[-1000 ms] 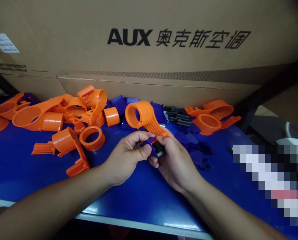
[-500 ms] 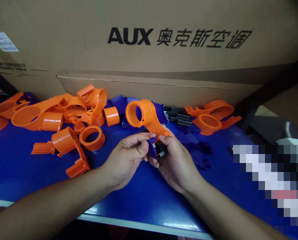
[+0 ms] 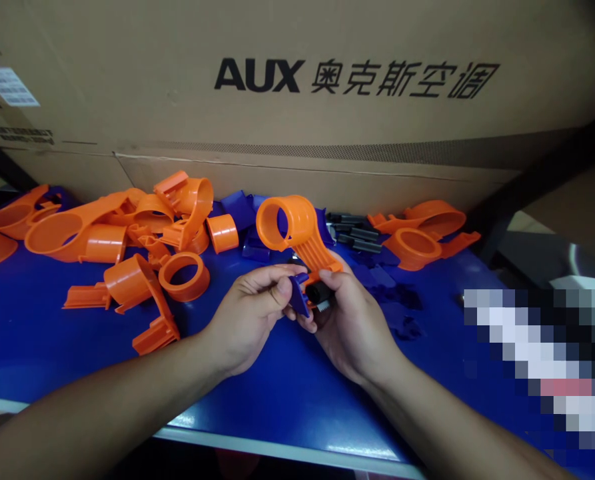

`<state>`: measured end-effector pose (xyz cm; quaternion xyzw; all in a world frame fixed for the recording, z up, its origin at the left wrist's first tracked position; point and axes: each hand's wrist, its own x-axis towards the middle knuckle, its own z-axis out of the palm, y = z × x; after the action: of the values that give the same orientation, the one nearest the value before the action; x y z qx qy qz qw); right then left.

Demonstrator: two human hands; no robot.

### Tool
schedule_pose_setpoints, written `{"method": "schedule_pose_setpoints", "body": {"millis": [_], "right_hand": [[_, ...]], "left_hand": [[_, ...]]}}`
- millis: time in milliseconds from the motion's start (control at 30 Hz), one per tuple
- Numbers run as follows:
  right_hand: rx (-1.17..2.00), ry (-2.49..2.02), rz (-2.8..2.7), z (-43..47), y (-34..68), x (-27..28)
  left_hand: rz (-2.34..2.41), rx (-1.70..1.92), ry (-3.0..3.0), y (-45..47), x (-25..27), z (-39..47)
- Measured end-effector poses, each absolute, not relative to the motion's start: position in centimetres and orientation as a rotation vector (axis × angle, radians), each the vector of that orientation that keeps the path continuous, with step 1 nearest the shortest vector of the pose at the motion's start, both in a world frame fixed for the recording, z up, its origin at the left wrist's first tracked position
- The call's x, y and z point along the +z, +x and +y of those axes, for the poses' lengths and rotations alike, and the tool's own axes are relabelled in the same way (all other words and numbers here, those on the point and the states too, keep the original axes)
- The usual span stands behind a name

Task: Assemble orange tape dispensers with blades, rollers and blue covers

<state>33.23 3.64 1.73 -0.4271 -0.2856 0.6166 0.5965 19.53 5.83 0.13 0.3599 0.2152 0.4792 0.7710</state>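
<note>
In my right hand (image 3: 357,313) is an orange tape dispenser (image 3: 297,227), its ring pointing up and to the left. A black roller (image 3: 319,292) and a toothed blade (image 3: 323,306) show at its lower end, beside my right thumb. My left hand (image 3: 250,317) pinches a small dark blue plastic plate (image 3: 298,295) between thumb and fingers, just left of the roller. The fingertips of both hands nearly meet under the parts. Whether the plate touches the dispenser is hard to make out.
Orange dispenser frames (image 3: 87,233) and a loose orange ring (image 3: 184,276) lie on the blue table (image 3: 257,413) to the left. Black rollers (image 3: 357,237), thin blue pieces (image 3: 397,300) and more orange frames (image 3: 420,243) sit right. A large cardboard box (image 3: 177,80) stands behind.
The dispenser has shifted slightly right in my right hand. The blue plate has moved a little left, so more of the black roller shows.
</note>
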Motion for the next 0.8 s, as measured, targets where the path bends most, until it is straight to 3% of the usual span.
{"method": "schedule_pose_setpoints", "body": {"millis": [800], "right_hand": [[1.267,-0.995,-0.889,3.30,33.63,0.94]], "left_hand": [[0.484,1.018,0.748,19.31,0.82,5.81]]}}
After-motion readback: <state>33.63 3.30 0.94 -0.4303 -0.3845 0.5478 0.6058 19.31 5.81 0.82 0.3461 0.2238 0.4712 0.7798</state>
